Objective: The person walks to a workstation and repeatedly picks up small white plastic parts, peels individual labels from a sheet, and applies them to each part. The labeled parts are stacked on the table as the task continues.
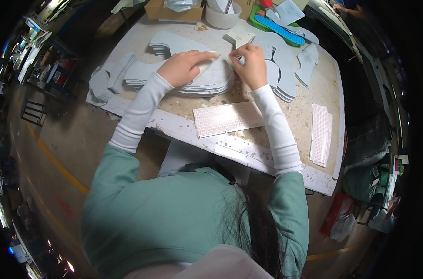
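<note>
My left hand (186,67) lies over a stack of curved pale grey cut pieces (211,84), its index finger stretched along a cream-coloured cut piece (203,68) and its thumb on the near side. That piece is gripped between them at the top of the stack. Just right of it, my right hand (251,66) is closed in a pinch, fingertips near the stack's far right edge. Something small and white shows inside the right fingers, too little to name. Closer to me lies a white sheet with rows of small pink marks (228,119).
More pale cut pieces (284,79) are stacked at right, others (120,73) at left. A second pink-marked sheet (320,132) lies near the table's right edge. At the back stand a cardboard box (174,14), a white bowl (223,18) and a green tray (254,18) holding a blue strip (279,29).
</note>
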`<state>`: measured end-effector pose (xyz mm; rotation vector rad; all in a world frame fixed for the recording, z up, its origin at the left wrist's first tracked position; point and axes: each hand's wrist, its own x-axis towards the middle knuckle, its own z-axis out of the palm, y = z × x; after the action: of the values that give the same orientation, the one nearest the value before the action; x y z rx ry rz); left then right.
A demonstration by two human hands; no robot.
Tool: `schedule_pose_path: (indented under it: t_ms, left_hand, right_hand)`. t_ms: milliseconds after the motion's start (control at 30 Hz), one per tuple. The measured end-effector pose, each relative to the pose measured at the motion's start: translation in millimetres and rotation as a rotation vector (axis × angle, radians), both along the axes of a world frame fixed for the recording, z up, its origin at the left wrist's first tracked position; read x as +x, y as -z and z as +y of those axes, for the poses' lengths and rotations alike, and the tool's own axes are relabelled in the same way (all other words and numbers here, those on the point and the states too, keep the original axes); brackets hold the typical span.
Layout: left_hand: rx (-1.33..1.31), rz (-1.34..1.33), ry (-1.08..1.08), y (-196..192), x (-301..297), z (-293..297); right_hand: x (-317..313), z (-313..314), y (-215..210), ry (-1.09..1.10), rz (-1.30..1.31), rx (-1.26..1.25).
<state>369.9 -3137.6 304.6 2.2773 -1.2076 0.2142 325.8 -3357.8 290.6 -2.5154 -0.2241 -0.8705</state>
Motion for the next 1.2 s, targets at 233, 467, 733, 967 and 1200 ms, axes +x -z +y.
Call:
schedule_pose_path:
  t_ms: [233, 467, 733, 967, 1200]
  left_hand:
    - [0.089, -0.154, -0.025, 9.0, -11.7, -3.1]
    - [0.249, -0.121, 0.008, 5.7, -6.0, -5.1]
    - [0.170, -0.099, 0.163, -2.1, 4.1, 0.5]
    - [0.156, -0.007, 0.113, 4.1, 0.1, -1.2]
    - [-0.044, 0.133, 0.065, -2.4, 7.2, 4.4]
  right_hand:
    - [-10.9, 30.5, 23.2, -0.136, 0.010, -0.063]
    - [0.0, -3.2, 11.0, 0.050, 0.016, 0.105]
    - [-14.9, 16.1, 13.9, -0.188, 0.177, 0.290]
    - [-8.2, 5.7, 6.7, -0.135, 0.096, 0.325]
    - [-16.1, 13.2, 10.4, -0.205, 0.136, 0.302]
